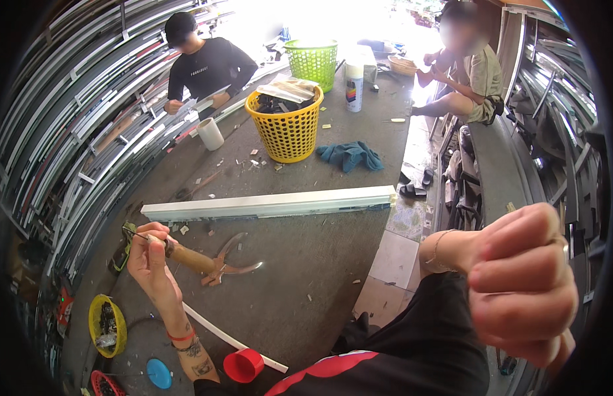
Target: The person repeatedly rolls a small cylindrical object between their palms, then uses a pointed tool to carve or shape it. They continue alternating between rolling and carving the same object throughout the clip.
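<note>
My left hand [152, 269] is closed around a wooden-handled awl [193, 259]. Its thin dark shaft points up and left past my fingertips, and the handle points right. Just beyond the handle, a pair of metal pincers [222, 269] lies on the dark worktable [300, 264] with its jaws apart. Close to the camera at the right, my right hand [521, 284] is raised in a fist off the table's side; whatever may be inside it is hidden. A long white profile bar [270, 203] lies across the table ahead of both hands.
A yellow basket [282, 135], green basket [312, 63], spray can [354, 86], white roll [211, 134] and blue cloth [350, 156] stand or lie farther back. Nearer are a red cup [243, 365] and small yellow basket [108, 326]. Two people [211, 69] work beyond.
</note>
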`<state>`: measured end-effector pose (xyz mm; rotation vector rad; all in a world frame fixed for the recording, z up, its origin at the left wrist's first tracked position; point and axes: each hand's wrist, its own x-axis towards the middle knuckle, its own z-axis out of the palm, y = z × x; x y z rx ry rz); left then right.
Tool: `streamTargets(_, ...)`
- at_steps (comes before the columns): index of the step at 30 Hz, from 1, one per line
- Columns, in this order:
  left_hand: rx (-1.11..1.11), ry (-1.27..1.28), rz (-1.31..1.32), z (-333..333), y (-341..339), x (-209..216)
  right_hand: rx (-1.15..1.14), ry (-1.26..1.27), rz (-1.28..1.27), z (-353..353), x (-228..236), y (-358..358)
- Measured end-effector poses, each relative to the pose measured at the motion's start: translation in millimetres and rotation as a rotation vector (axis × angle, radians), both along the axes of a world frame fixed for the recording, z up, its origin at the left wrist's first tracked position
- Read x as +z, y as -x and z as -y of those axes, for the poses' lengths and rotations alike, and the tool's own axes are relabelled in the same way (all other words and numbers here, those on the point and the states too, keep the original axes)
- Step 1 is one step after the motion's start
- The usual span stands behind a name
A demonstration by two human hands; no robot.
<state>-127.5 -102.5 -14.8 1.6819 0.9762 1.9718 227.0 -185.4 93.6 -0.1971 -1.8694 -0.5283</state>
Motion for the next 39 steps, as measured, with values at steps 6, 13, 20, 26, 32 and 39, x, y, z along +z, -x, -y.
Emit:
streamTargets(6,-0.033,0.000,0.015,-0.2,-1.9,0.5,0.300,-0.457,-0.344,-15.7,-17.5,20.1)
streamTargets(13,-0.176,0.045,-0.045,11.9,-8.1,4.6,0.397,-0.014,-0.231,-70.4,-104.4,90.7)
streamTargets(20,-0.152,0.140,-0.209,6.5,-22.0,1.3,0.575,1.068,0.108,-116.8,-159.9,177.4)
streamTargets(26,-0.143,0.085,-0.450,-14.4,-33.2,-13.7,0.613,1.161,0.017,-131.4,-200.0,176.2)
streamTargets(32,-0.140,0.185,-0.321,-24.2,-35.8,-32.0,0.556,1.211,0.079,-141.6,-205.2,176.6)
streamTargets(39,-0.069,0.155,-0.088,-36.3,-7.3,-26.1,0.535,1.355,-0.037,-137.6,-195.0,175.0)
